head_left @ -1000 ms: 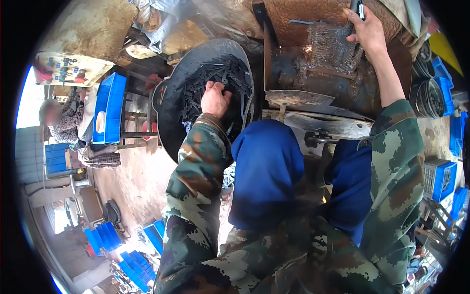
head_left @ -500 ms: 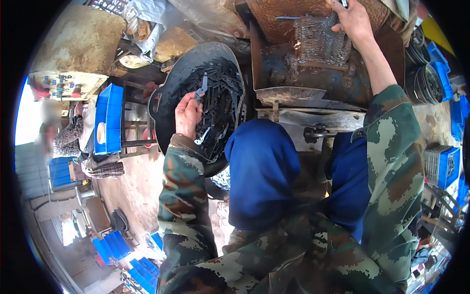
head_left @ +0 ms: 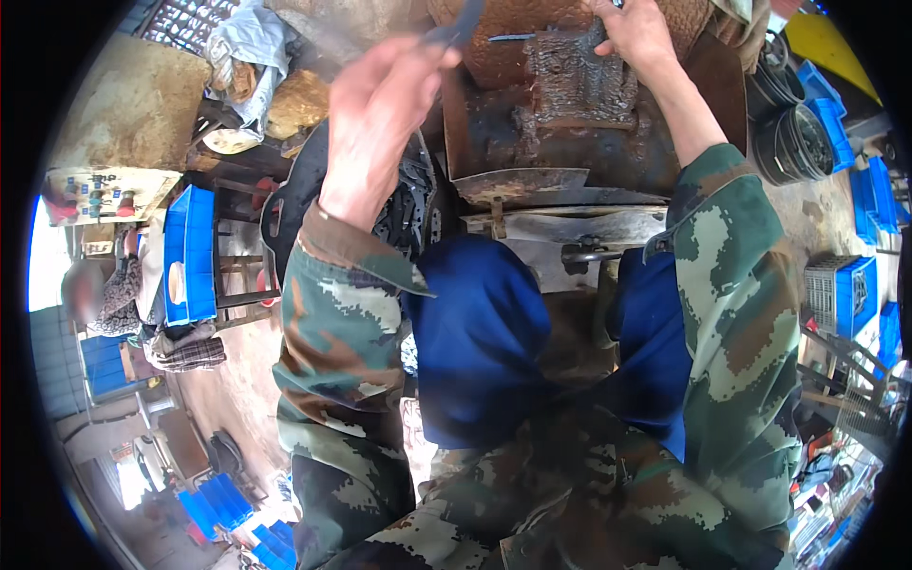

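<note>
My left hand (head_left: 375, 119) is raised above the black tub and grips a flat, grey, blade-like metal piece (head_left: 463, 24), blurred by motion. Below it the black tub (head_left: 285, 204) holds many dark flat metal strips (head_left: 410, 204), partly hidden by my hand and sleeve. My right hand (head_left: 638, 33) is at the upper edge of the picture, over the far right corner of a grime-coated block (head_left: 579, 81). Its fingers are curled around something cut off by the picture's edge. A thin metal strip (head_left: 513, 38) lies at the block's left side.
The block sits in a rusty metal trough (head_left: 693, 104) with a raised front plate (head_left: 532, 180). A metal handle (head_left: 591, 254) juts out below. Black buckets (head_left: 793, 142) and blue crates stand right. At left are a blue bin (head_left: 190, 252) and another person (head_left: 119, 294).
My left hand has lifted the metal piece out of the tub, up and toward the trough. My right hand stays by the block's far corner. The whole view has shifted slightly.
</note>
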Demonstrator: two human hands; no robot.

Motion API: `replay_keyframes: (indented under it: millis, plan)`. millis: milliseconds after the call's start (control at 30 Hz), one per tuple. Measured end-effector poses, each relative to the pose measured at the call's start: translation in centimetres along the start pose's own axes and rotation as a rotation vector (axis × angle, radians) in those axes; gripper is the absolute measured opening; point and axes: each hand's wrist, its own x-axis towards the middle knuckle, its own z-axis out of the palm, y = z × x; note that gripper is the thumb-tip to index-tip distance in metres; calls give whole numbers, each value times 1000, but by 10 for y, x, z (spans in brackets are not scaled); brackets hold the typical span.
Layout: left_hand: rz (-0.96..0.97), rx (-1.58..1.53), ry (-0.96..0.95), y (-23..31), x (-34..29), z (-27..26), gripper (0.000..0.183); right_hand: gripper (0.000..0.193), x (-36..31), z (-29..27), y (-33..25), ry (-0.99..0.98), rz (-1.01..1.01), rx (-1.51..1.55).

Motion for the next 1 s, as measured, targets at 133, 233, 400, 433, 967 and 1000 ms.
replay_keyframes:
  millis: [133,233,400,433,967,1000]
  plan:
    - [117,-27,-19,26,29,47,22,19,-2,2,-1,19,-12,-7]
    - [102,-199,-93,31,53,70,23,20,-2,0,-4,28,-8,-25]
    - [18,-352,-79,9,66,103,24,21,-6,-2,-2,11,-9,-28]
    - [-28,-352,-73,2,63,104,24,21,-7,-2,-3,-2,-20,-13]
    - [-21,-96,69,-70,50,91,21,21,-5,-1,-5,6,-38,-22]
    - [-22,-97,69,-70,50,91,21,21,-6,0,-5,5,-37,-23]
